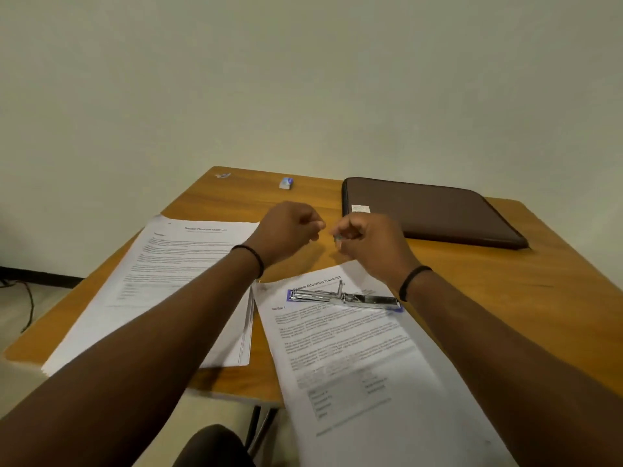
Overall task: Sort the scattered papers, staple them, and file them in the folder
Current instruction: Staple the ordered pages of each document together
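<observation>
The small thing pinched in my right hand (365, 242) is the likeliest trouble: it shows only as a pale metallic glint at my fingertips, probably a strip of staples, though it is too small to say for sure, and if my pinch slackens it could drop onto the wooden table (505, 298) or break apart, and I would have to hunt for the pieces. My left hand (286, 230) is curled just beside the right, thumb against forefinger, and I cannot tell whether it holds anything; if both hands pull on that fragile strip unevenly, it may snap. The stapler (344, 296) lies swung wide open on the Sample Education Transcript sheets (354, 348), below my right hand and close to my right wrist, so a careless lowering of that forearm could knock it or skew the pages beneath it. That stack overhangs the near table edge toward me, and I judge a nudge could send it sliding off. The other stack of papers (175, 281) sits under my left forearm, also reaching past the table edge, and dragging the arm back could fan it out. The brown folder (428, 210) lies closed beyond my right hand, just past my knuckles, apart from both stacks. A small blue-and-white box (286, 183), perhaps for staples, rests farther off beyond my left hand.
</observation>
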Action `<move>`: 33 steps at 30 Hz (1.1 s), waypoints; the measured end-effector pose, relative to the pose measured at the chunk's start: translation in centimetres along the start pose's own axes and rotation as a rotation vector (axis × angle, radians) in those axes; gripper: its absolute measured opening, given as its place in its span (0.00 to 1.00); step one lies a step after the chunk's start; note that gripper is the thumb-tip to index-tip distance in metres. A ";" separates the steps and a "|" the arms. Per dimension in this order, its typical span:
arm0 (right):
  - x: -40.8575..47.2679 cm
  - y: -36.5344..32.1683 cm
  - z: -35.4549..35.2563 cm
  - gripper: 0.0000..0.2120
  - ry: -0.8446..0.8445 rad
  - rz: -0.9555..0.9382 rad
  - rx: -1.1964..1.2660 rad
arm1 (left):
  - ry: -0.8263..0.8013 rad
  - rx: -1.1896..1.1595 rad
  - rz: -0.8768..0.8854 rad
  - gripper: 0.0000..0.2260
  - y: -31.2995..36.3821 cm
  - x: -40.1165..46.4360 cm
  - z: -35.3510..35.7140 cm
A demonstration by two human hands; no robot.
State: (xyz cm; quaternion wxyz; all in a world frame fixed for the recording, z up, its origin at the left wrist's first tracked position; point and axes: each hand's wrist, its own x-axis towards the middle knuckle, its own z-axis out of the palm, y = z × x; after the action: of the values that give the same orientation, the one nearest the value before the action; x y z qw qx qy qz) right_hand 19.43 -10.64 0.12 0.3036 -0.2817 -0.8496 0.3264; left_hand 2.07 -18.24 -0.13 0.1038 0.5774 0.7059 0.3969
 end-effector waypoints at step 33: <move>-6.5 -3.6 2.8 0.09 -0.064 -0.159 -0.217 | -0.291 -0.558 -0.513 0.03 1.3 -8.7 -2.3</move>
State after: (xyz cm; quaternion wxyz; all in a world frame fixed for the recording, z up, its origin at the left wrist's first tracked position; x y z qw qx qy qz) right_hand 20.70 -18.40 -1.11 0.2691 -0.2343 -0.9088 0.2164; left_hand 4.32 -27.02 -0.44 0.4509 0.3822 0.6703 0.4487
